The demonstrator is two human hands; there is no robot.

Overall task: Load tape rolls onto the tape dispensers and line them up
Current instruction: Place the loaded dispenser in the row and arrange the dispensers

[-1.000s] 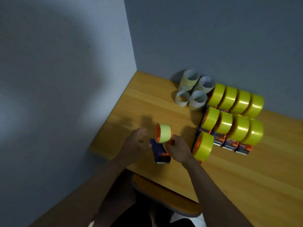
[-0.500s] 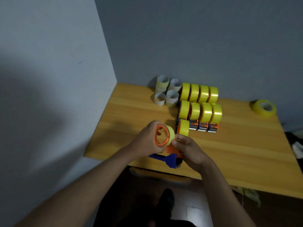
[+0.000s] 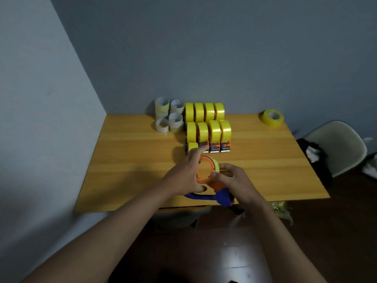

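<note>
A blue and orange tape dispenser [image 3: 221, 197] is held above the near edge of the wooden table [image 3: 126, 160]. Its orange wheel carries a yellow tape roll [image 3: 215, 165]. My left hand [image 3: 186, 176] grips the roll and wheel from the left. My right hand [image 3: 234, 180] holds the dispenser from the right, its thumb on the wheel's rim. Behind them, loaded dispensers with yellow rolls stand in a back row [image 3: 205, 112] and a front row [image 3: 210, 132]. Another loaded dispenser [image 3: 191, 147] stands before the front row, partly hidden by my left fingers.
Several pale, nearly used tape rolls [image 3: 169, 117] are stacked at the back left beside the rows. A loose yellow roll [image 3: 272, 118] lies at the table's far right corner. A white chair [image 3: 338, 146] with dark cloth stands to the right. Walls close the left and back.
The view has swung right and pulled back, bringing the whole table into sight. Both hands lifted the dispenser with its roll off the table and now hold it turned, wheel facing me.
</note>
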